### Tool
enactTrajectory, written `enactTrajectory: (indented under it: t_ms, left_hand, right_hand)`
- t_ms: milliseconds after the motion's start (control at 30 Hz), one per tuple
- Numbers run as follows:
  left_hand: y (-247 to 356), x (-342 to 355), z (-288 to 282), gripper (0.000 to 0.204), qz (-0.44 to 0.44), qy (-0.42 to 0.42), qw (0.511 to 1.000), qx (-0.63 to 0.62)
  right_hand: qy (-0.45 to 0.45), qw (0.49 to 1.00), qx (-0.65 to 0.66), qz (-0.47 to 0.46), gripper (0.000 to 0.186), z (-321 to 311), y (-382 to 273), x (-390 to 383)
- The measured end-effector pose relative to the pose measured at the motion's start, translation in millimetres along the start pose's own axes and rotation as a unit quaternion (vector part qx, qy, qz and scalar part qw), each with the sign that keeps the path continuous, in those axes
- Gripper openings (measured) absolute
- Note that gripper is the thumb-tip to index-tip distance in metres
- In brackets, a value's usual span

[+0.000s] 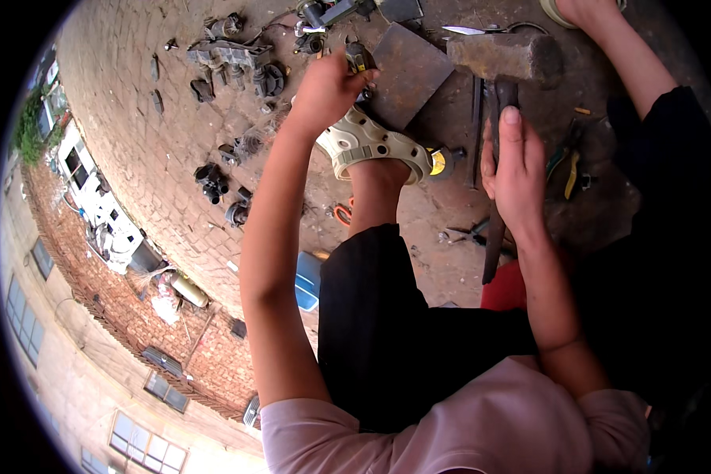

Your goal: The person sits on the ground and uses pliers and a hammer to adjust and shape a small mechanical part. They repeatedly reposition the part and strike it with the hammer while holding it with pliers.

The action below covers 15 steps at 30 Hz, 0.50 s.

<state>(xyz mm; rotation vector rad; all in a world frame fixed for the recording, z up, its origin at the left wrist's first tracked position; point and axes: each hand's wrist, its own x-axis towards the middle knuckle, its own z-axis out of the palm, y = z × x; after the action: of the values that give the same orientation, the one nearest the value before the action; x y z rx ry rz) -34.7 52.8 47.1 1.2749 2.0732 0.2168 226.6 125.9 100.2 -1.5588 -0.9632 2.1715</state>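
My right hand (pixel 517 162) is wrapped round the dark handle of a hammer (pixel 504 59), its thumb lying along the handle. The heavy, rusty head is at the far end, over the ground. My left hand (pixel 328 91) is closed, thumb and fingers brought together above my beige clog (pixel 363 142). What it holds, if anything, is hidden by the fingers. Right by its fingertips is a dark metal part (pixel 359 57) with some yellow on it. A flat, rusty square steel plate (pixel 415 71) lies between my two hands.
Dismantled metal parts (pixel 229 55) lie scattered on the brick ground to the left. Pliers (pixel 466 235), yellow-handled pliers (pixel 572 175) and a long dark bar (pixel 477 130) lie near the hammer. A blue container (pixel 308 280) sits beside my left leg. Another bare leg (pixel 628 55) shows top right.
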Motion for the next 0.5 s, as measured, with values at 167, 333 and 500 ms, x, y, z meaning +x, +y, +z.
enactTrajectory:
  t_ms: [167, 333, 500]
  left_hand:
    - [16, 3, -7, 0.035, 0.039, -0.032, 0.999, -0.012]
    - [-3, 26, -4, 0.033, 0.128, -0.080, 0.989, 0.013]
    - [30, 36, -25, 0.033, 0.059, -0.186, 0.980, 0.044]
  right_hand:
    - [-0.007, 1.000, -0.007, 0.003, 0.042, 0, 1, 3]
    - [-0.012, 1.000, -0.010, -0.002, 0.042, -1, 0, 2]
    - [-0.005, 1.000, 0.006, 0.008, 0.042, -5, 0, 7]
